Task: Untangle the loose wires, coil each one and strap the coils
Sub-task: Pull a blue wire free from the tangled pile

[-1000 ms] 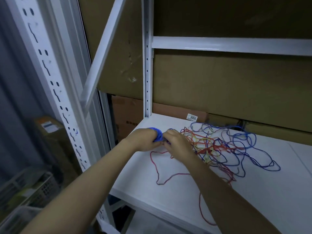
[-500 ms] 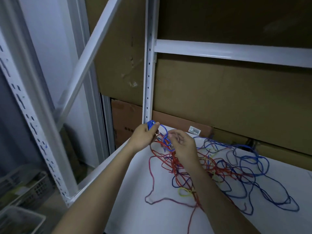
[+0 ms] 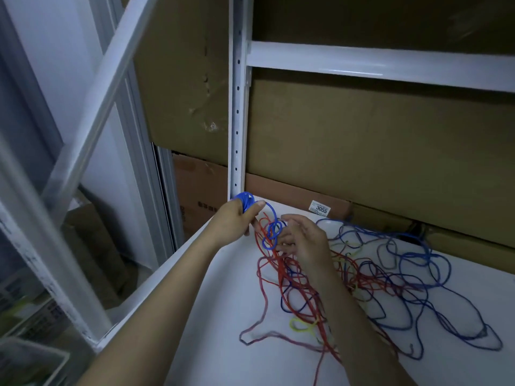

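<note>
Blue coil (image 3: pixel 245 201) gripped in the left hand (image 3: pixel 233 222), the loose-fingered right hand (image 3: pixel 302 240) must next free the knotted blue wire (image 3: pixel 274 232).

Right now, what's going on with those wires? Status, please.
Left hand grips blue coil. Right hand open, fingers at blue knot. Red wires tangled through it, blocking.

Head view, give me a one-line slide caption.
Left hand holds a blue coil; right hand works tangled wires.
</note>
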Motion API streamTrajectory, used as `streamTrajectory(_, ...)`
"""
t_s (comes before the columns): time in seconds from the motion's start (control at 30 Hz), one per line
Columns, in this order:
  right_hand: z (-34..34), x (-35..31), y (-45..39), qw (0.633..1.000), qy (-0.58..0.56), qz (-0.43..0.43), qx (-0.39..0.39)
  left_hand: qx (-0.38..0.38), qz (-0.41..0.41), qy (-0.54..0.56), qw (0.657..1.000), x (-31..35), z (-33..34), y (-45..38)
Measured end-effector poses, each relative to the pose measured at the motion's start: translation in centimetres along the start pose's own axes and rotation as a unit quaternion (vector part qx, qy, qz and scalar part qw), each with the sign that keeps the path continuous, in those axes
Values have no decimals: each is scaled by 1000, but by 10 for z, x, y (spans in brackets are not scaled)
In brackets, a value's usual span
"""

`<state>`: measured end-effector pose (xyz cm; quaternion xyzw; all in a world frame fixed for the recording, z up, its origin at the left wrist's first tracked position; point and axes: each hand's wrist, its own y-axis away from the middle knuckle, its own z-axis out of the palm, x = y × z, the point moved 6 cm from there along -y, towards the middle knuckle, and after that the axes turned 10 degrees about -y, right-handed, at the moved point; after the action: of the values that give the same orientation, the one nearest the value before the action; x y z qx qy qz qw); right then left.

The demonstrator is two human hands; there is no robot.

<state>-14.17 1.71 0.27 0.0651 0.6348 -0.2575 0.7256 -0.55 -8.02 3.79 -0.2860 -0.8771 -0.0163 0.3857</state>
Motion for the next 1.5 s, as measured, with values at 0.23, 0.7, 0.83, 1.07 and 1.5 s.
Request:
streamTrajectory(0.23, 13, 15, 4, 998, 51, 40, -4, -54, -24, 28, 998, -18, 16, 2)
streamTrajectory(0.7, 30, 28, 18, 992, 44, 36, 109, -22, 37, -38, 998, -47, 23, -5)
streamTrajectory(0.83, 28, 30, 20, 989, 81, 35, 115, -42, 20, 71, 996, -53, 23, -9)
streamTrajectory(1.07, 28, 22, 15, 952, 288, 8, 102, -86, -2, 218, 972, -48, 23, -16)
streamTrajectory(1.5, 29, -1, -6, 988, 143, 25, 54, -32, 58, 81, 995, -25, -6, -16)
